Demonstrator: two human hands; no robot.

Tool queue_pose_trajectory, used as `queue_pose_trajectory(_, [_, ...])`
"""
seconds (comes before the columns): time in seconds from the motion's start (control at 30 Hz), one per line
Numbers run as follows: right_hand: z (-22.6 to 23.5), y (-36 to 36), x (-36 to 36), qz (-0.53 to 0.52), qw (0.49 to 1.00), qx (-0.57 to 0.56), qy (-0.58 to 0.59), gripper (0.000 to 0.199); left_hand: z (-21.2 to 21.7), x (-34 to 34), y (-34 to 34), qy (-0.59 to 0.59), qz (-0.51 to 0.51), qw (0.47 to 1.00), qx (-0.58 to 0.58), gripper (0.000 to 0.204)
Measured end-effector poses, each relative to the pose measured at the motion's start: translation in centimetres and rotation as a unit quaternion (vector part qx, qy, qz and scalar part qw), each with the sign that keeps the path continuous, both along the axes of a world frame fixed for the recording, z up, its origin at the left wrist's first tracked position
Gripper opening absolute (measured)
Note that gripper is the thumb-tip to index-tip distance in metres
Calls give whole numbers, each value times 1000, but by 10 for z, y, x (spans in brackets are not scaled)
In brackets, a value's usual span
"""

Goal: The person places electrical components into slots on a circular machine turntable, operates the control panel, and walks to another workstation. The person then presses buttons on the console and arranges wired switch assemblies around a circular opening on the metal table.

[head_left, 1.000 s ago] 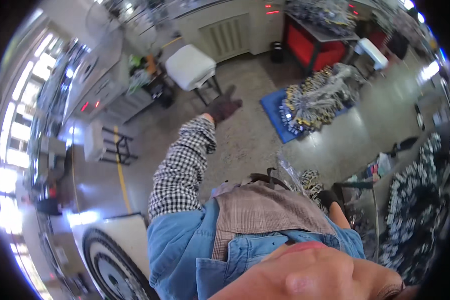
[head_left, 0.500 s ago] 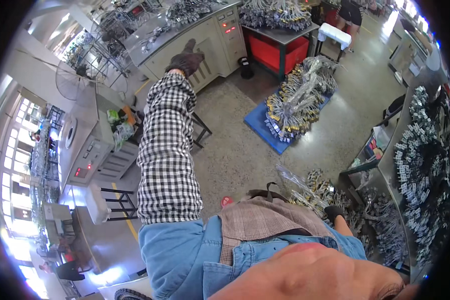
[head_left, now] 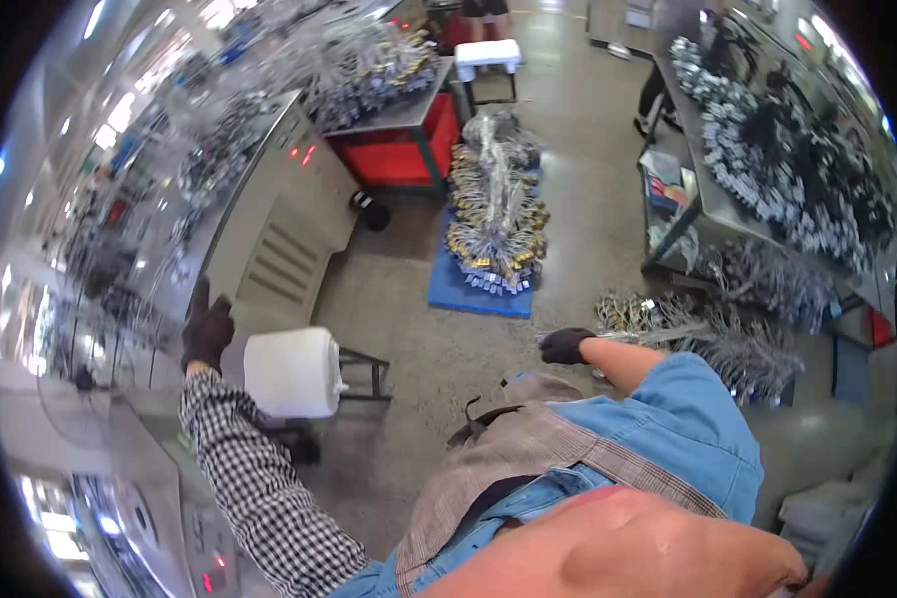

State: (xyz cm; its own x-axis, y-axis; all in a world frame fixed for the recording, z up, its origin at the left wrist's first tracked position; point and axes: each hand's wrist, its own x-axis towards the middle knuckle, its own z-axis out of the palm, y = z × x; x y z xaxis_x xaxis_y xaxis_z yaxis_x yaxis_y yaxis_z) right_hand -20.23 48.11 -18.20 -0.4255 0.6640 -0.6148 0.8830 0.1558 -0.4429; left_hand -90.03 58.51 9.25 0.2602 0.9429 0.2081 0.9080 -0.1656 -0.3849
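Note:
My left hand point(head_left: 207, 334), in a dark glove on a black-and-white checked sleeve, reaches out to the left. It rests with fingers spread against the edge of a grey machine cabinet point(head_left: 269, 239). My right hand point(head_left: 565, 346), also dark-gloved with a bare forearm and blue sleeve, is closed in a fist. It grips a pale strand from the heap of silvery wire bundles point(head_left: 718, 339) lying on the floor just to its right.
A white padded stool point(head_left: 291, 371) stands right beside my left hand. A blue mat point(head_left: 468, 294) carries a long pile of wire bundles. Behind it is a red-sided table point(head_left: 409, 149). A metal bench point(head_left: 708, 199) loaded with bundles runs along the right.
The view has swung round. My left arm has dropped from pointing up and away to the cabinet's edge at the left. My right hand now shows clearly at the wire heap.

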Motion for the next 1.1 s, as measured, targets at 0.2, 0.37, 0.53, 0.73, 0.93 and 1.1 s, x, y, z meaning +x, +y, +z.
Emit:
queue_pose_trajectory(0.2, [45, 56, -42, -5, 997, -71, -7, 60, 50, 90, 60, -351, 251, 892, -134, 56])
queue_pose_trajectory(0.37, [-17, 128, 2, 20, 993, -52, -101, 44, 39, 51, 149, -145, 196, 958, -148, 38])
queue_pose_trajectory(0.53, [12, 212, -10, -90, 989, -65, -102, 41, 34, 44, 173, -398, 224, 885, -90, 48])
queue_pose_trajectory(0.73, [12, 245, -120, -59, 995, 17, -74, 43, 42, 89, 123, -287, 216, 915, -182, 62])
queue_pose_trajectory(0.93, [-3, 185, -303, 103, 988, 32, 114, 42, 1, 22, -41, -318, 116, 915, -222, 54])
queue_pose_trajectory(1.1, [5, 50, -550, 40, 893, -299, 335, 38, -36, -45, -253, -535, 206, 807, -141, 47])
